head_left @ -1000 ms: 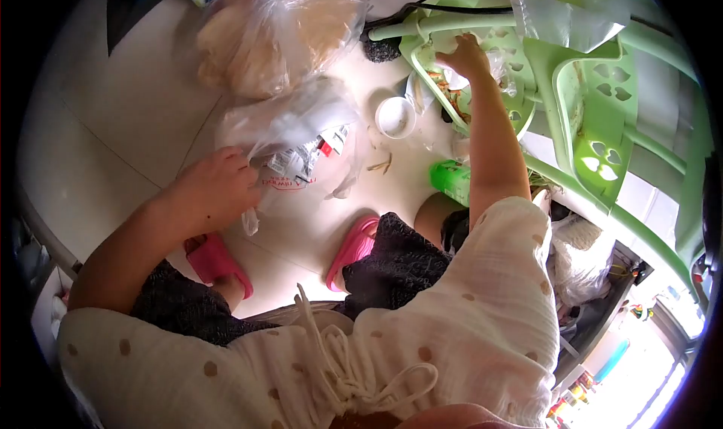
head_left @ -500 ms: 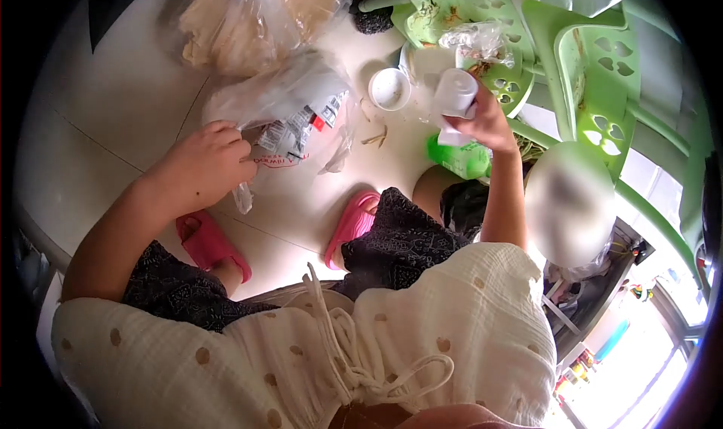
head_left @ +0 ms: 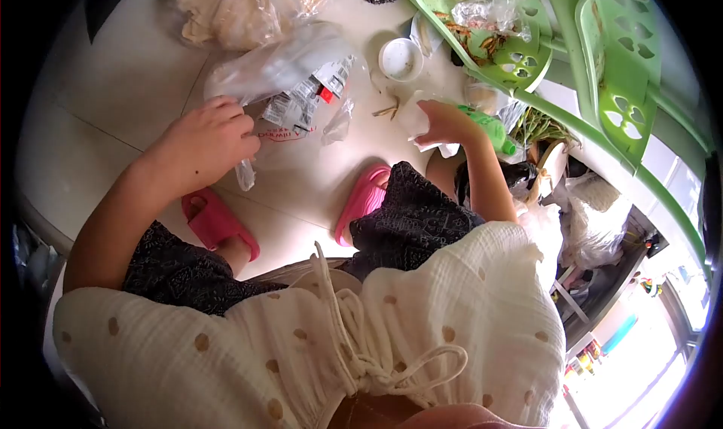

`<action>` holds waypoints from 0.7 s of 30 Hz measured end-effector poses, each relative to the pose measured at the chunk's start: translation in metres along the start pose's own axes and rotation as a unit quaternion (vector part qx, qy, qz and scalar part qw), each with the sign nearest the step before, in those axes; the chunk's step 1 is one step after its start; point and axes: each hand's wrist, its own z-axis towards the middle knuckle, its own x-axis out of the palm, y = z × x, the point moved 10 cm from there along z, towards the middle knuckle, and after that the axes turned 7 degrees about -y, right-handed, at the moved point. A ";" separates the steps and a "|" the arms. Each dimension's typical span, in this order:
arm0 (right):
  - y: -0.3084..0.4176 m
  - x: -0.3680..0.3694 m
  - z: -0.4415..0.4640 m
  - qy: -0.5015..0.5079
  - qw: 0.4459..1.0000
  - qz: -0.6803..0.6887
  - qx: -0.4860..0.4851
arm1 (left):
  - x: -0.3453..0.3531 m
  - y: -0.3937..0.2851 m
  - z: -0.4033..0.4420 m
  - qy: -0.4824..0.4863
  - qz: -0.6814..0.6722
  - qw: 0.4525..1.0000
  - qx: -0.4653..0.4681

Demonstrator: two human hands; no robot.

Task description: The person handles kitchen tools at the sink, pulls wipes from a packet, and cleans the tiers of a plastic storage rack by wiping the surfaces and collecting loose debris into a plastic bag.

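My left hand (head_left: 212, 134) is closed on the gathered edge of a clear plastic bag (head_left: 263, 75), and a twisted end of the bag hangs below my fingers. Inside the bag lie printed packets (head_left: 294, 107) with a small red patch. In my right hand (head_left: 448, 124) is a white container (head_left: 413, 119), held low over the floor to the right of the bag; its exact kind is hard to make out. Just behind that hand lies a green plastic bottle (head_left: 489, 130). A white tub (head_left: 401, 59) stands on the floor beyond.
A larger clear bag with tan contents (head_left: 233, 11) lies at the back. On the right stands a green rack (head_left: 520, 45) with heart-shaped holes, holding dried bits and a clear bag. Bags and green stalks (head_left: 546, 124) crowd beneath it. My pink slippers (head_left: 218, 222) are below.
My right hand has moved left and down with the white container, away from the rack toward the bag. The left hand keeps its hold on the bag. The view has shifted slightly.
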 end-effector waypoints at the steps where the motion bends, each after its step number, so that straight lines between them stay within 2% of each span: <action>1: -0.003 0.002 0.001 0.016 1.000 0.020 0.015 | 0.001 0.000 0.001 0.004 0.002 1.000 -0.001; 4: -0.017 0.012 0.008 0.071 0.991 0.098 0.061 | 0.005 0.001 0.000 0.034 -0.008 0.999 -0.016; 5: -0.032 0.014 0.008 0.067 0.970 0.223 0.076 | 0.007 0.003 0.001 0.055 -0.022 0.998 -0.028; 7: -0.041 -0.008 0.000 -0.018 0.873 0.481 0.074 | 0.010 0.004 -0.001 0.075 -0.037 0.996 -0.038; 8: -0.050 -0.018 -0.007 -0.059 0.831 0.547 0.081 | 0.011 0.004 -0.001 0.076 -0.038 0.996 -0.036; 9: -0.056 -0.009 -0.009 0.014 0.773 0.628 0.089 | 0.011 0.004 -0.001 0.077 -0.038 0.996 -0.034; 12: -0.094 0.006 -0.012 -0.022 0.670 0.738 0.079 | 0.005 0.000 0.000 0.010 -0.005 1.000 -0.002; 14: -0.125 0.034 -0.003 -0.033 0.601 0.793 0.100 | 0.006 0.000 0.001 0.010 -0.017 1.000 -0.006; 17: -0.120 0.035 -0.003 -0.061 0.547 0.830 0.096 | 0.004 -0.001 0.003 0.010 -0.011 1.000 0.000; 18: -0.086 0.008 -0.009 -0.029 0.509 0.860 0.028 | 0.003 -0.001 0.003 0.010 -0.006 1.000 0.002; 21: -0.108 0.023 -0.011 -0.101 0.574 0.805 0.109 | 0.005 0.001 0.002 0.023 -0.015 1.000 -0.010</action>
